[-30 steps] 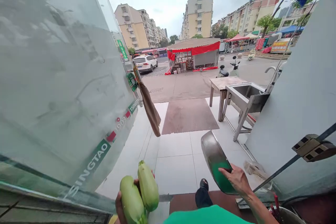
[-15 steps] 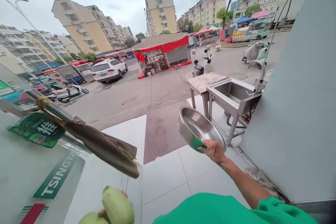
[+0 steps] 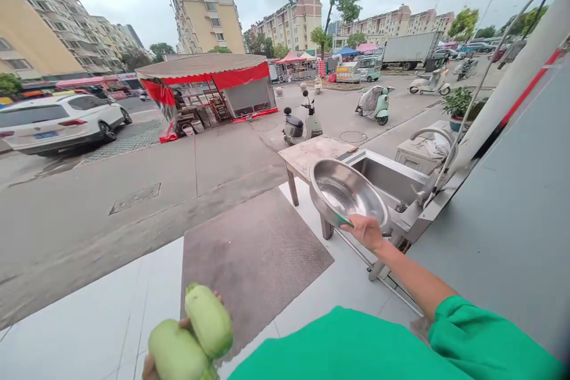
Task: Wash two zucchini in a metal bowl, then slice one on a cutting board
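My right hand (image 3: 367,233) grips the near rim of a round stainless steel basin (image 3: 324,206), tilted so that its inside shows, with no item visible in it. The basin is in front of the steel sink (image 3: 392,175) and the wooden table's near corner. Low on the left, my left hand (image 3: 150,369) is closed around two pale green squashes (image 3: 209,320), held side by side. Most of that hand is hidden behind them; only some fingertips show.
A worn wooden table (image 3: 307,151) stands left of the sink. A brown mat (image 3: 249,261) lies on white floor tiles. A grey wall (image 3: 503,237) rises on the right. Beyond are parked scooters (image 3: 303,124), a red-trimmed tent (image 3: 214,89) and a white car (image 3: 66,122).
My view has swung right and closer to the sink and table. The basin has moved up to the sink's front. The squashes have come further into view, still in my left hand.
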Available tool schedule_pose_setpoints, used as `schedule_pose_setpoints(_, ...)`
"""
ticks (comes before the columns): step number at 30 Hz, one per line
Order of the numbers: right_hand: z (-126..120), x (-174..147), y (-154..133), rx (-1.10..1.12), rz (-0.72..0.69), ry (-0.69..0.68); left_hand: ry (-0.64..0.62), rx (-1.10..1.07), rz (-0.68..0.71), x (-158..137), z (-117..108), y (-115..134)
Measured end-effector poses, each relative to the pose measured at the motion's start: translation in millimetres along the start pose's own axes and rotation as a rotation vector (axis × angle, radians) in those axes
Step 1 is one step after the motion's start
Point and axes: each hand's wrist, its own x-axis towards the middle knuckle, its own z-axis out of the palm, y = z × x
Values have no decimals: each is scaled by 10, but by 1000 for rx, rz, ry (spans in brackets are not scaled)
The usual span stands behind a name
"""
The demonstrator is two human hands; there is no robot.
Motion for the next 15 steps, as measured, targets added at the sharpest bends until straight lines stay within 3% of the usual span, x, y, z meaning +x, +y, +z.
schedule_pose_setpoints(3, 110, 413, 373, -68, 102, -12, -179, -31, 9, 390, 890, 146)
schedule_pose_setpoints(8, 456, 1004, 1142, -159, 285, -53, -379, 28, -161, 930, 2226, 100)
schedule_pose_setpoints(12, 726, 1342, 1828, -209, 388, -90, -548, 106, -174, 1401, 3009, -25)
schedule_pose_setpoints(15, 854, 1399, 2284, -215, 452, -127, -659, 253, -244, 1660, 3514, -72)
